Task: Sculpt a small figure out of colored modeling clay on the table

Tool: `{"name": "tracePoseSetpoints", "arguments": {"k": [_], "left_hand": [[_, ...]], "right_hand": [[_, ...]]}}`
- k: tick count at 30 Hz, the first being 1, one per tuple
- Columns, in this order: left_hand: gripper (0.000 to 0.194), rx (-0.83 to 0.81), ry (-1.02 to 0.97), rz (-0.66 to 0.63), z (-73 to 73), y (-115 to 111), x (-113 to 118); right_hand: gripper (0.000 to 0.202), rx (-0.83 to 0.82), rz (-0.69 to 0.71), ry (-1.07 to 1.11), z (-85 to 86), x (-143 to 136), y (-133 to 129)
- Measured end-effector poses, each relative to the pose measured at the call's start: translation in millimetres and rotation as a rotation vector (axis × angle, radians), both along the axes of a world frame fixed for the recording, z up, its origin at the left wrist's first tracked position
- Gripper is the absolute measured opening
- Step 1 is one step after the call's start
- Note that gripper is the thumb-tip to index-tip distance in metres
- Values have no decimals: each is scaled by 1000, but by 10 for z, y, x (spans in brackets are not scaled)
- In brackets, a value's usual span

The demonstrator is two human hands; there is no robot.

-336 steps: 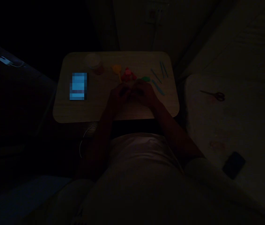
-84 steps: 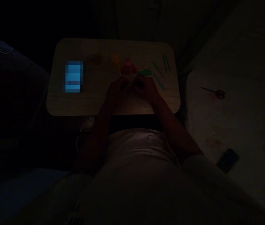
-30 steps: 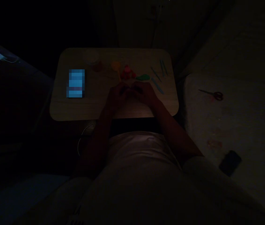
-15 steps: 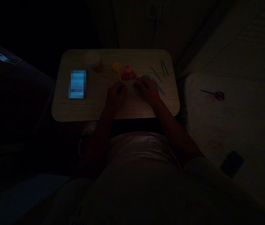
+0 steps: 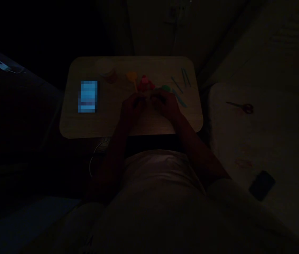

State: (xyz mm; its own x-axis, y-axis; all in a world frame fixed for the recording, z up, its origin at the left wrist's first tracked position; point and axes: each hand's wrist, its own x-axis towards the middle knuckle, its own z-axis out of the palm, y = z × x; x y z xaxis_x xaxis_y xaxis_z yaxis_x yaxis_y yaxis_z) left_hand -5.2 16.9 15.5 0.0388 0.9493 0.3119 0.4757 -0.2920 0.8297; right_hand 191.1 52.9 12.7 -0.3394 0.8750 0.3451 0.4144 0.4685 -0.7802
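In the dim light my left hand (image 5: 132,107) and my right hand (image 5: 169,105) are close together over the small table (image 5: 102,123), with fingers curled inward. Both look closed, but anything between the fingertips is too dark to make out. Just beyond them is a red and pink lumpy figure (image 5: 145,82). An orange piece with a thin stem (image 5: 132,76) lies past my left hand. By the fingers of my right hand are a green rounded piece (image 5: 166,87) and a light-blue plastic knife-shaped tool (image 5: 179,98).
Several thin blue sticks (image 5: 177,84) lie at the table's right. A tub (image 5: 109,74) stands at the back left, near a lit, blurred screen (image 5: 88,96). On the pale surface at right are scissors (image 5: 246,107) and a dark rectangular object (image 5: 262,185).
My hands have drawn nearer to each other, the left shifting right and the right slightly left. More of the green piece shows now. The other things stay in place.
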Motion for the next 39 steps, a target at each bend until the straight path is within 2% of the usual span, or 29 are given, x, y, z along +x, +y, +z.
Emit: {"name": "tracePoseSetpoints", "arguments": {"k": [7, 14, 25, 31, 39], "left_hand": [[8, 45, -65, -22, -56, 41, -39], [21, 35, -30, -52, 35, -13, 4], [27, -2, 21, -107, -18, 5, 4], [30, 16, -11, -60, -39, 18, 8], [24, -2, -32, -106, -25, -7, -18]], "right_hand": [[41, -52, 21, 83, -86, 10, 17], [35, -96, 35, 109, -57, 6, 19], [36, -105, 79, 133, -55, 8, 13], [35, -66, 128, 125, -43, 8, 23], [33, -61, 107, 64, -45, 28, 12]]}}
